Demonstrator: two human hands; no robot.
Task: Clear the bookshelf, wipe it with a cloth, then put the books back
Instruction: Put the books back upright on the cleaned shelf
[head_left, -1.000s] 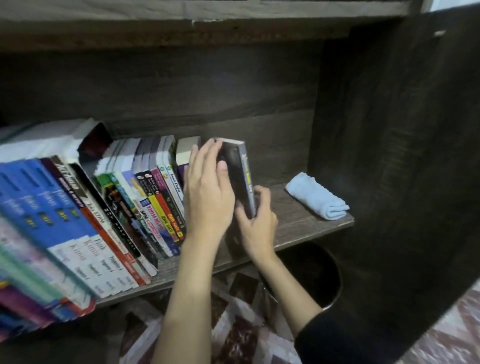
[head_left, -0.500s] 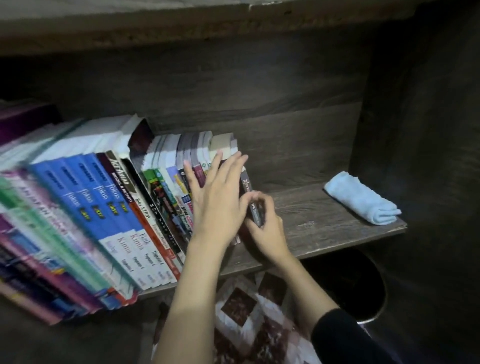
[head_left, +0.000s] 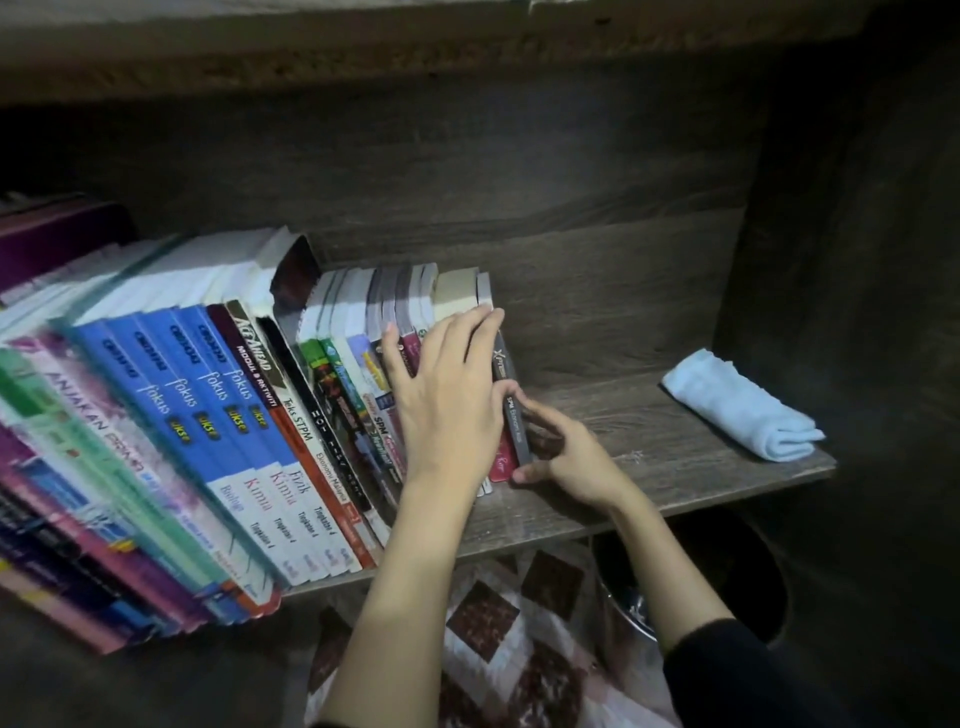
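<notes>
A row of books (head_left: 234, 415) leans left on the wooden shelf (head_left: 649, 467), spines toward me. The slim grey book (head_left: 503, 364) stands at the row's right end, tight against its neighbours. My left hand (head_left: 447, 410) lies flat with fingers spread across the spines of the last few books, holding nothing. My right hand (head_left: 566, 457) grips the lower end of the grey book from its right side, fingertips on the spine. A folded light-blue cloth (head_left: 737, 405) lies at the shelf's right end, apart from both hands.
The shelf's dark side panel (head_left: 857, 312) rises just right of the cloth. Bare shelf board runs between the grey book and the cloth. Below the shelf sits a dark round bin (head_left: 727, 571) on a brown-and-white patterned floor covering (head_left: 498, 623).
The grey book, tilted and held apart from the row a second ago, now stands pressed against it. My left hand has flattened onto the spines; the view has shifted right.
</notes>
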